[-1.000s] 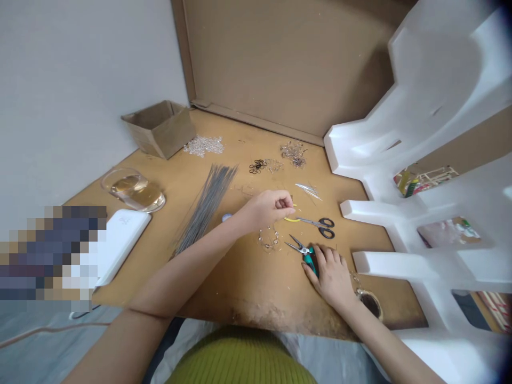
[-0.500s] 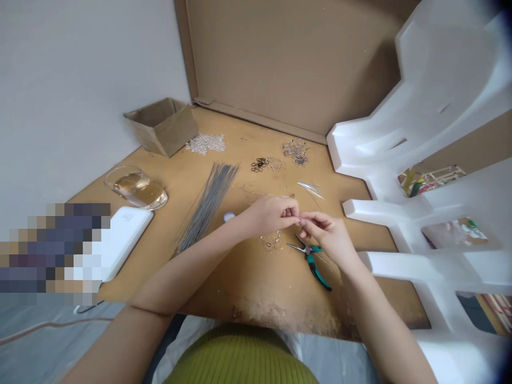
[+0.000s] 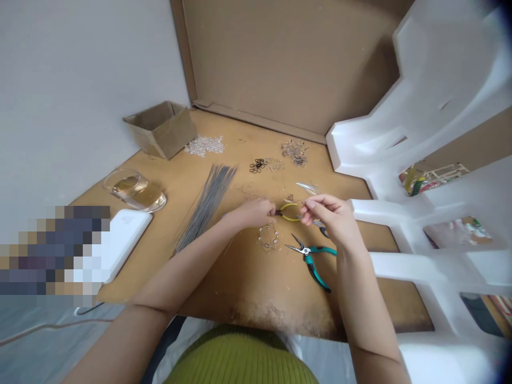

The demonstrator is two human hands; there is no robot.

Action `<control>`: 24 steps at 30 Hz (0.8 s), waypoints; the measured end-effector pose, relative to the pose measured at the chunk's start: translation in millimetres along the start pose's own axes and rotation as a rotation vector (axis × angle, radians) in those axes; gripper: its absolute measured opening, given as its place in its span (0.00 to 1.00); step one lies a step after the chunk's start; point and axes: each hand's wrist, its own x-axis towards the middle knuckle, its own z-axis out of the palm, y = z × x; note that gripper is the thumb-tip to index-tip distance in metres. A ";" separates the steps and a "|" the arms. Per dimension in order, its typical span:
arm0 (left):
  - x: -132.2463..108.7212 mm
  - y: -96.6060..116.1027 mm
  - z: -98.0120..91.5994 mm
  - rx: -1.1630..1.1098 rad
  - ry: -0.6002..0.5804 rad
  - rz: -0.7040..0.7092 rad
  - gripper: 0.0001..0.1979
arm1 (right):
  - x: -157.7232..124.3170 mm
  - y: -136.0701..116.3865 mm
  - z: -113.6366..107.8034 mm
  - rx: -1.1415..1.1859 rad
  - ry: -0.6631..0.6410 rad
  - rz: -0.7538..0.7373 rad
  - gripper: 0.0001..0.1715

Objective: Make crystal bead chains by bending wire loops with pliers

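My left hand (image 3: 256,212) is closed low over the middle of the table, its fingertips beside the dark end of a yellow-handled tool (image 3: 291,212). What those fingers hold, if anything, is hidden. Held a little higher, my right hand (image 3: 328,214) pinches thumb against forefinger on something too small to make out. A ring of wire with clear beads (image 3: 269,236) lies just below my left hand. Green-handled pliers (image 3: 312,260) rest with jaws and handles spread, under my right hand. Another tool with dark handles (image 3: 321,228) is partly covered by my right hand.
A bundle of grey wires (image 3: 210,205) lies left of centre. Clear beads (image 3: 205,145) sit by a cardboard box (image 3: 160,130). Black rings (image 3: 258,165) and small wire pieces (image 3: 294,152) lie farther back. A glass of liquid (image 3: 138,191) stands left; white foam (image 3: 384,269) borders the right.
My hands, which met at the fingertips, have moved apart: the left went left, the right slightly right and up. The yellow-handled tool and the whole bead ring have come into view.
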 end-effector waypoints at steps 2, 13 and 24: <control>5.6 -3.5 9.0 0.017 -0.036 0.000 0.07 | 2.2 2.2 0.9 0.009 -0.012 0.000 0.09; 15.3 -12.2 23.5 -0.035 -0.105 0.002 0.05 | 2.8 11.2 -4.7 -0.085 -0.022 0.064 0.13; 6.2 -5.3 3.1 -0.459 0.048 0.115 0.10 | 0.6 12.4 -9.9 -0.165 -0.051 0.056 0.13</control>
